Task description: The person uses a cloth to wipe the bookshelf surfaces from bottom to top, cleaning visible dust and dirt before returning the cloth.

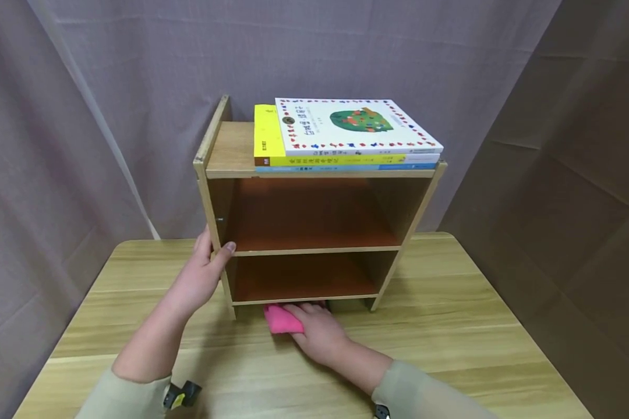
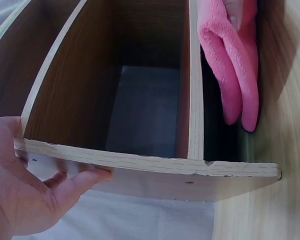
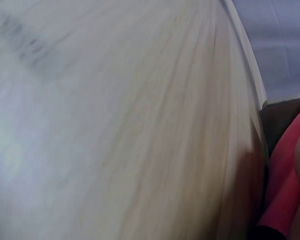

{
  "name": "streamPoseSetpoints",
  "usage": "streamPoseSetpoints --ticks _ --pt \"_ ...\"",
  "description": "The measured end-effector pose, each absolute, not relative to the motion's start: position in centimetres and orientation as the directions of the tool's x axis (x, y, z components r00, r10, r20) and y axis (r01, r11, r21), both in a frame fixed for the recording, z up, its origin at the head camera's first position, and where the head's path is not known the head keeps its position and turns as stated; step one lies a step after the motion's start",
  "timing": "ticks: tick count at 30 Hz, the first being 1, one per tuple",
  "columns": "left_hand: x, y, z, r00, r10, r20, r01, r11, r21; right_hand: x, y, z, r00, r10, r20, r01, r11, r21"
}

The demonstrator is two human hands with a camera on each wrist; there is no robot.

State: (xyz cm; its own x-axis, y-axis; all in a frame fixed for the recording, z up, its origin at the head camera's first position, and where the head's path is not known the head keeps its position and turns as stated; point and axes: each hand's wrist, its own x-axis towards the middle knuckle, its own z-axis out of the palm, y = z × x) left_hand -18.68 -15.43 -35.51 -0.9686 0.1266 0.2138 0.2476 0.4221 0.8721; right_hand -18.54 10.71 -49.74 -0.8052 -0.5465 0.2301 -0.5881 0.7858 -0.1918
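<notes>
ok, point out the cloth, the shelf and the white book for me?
cloth (image 1: 281,320): head view, on the pink part that shows left of the fingers
shelf (image 1: 314,230): head view, on the bare middle board
white book (image 1: 359,125): head view, on the middle of its front cover

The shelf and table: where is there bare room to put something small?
Free: the table between the shelf and the brown curtain; both compartments; the top strip between left panel and books. Crowded: under the shelf, where the right grip holds the pink cloth, and at the left panel, held by the left grip.
</notes>
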Motion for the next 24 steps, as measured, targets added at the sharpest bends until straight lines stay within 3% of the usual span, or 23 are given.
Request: streamPoseSetpoints --ticks 12,18,24 --pt "-18.5 -15.4 -35.3 -0.97 0.127 0.21 0.244 0.409 0.879 -18.2 8.1 -50.0 -0.83 -0.502 0.244 -0.553 0.796 -0.245" --pt "-18.5 -15.3 -35.3 -0.967 0.129 0.218 0.252 0.398 0.882 -18.2 6.9 -50.1 -0.843 -0.463 0.275 -0.538 0.741 -0.402" --pt "-18.6 -15.3 -35.3 -0.968 0.12 0.22 0.25 0.403 0.88 -18.2 5.8 -49.9 -0.798 -0.504 0.329 -0.6 0.623 -0.502"
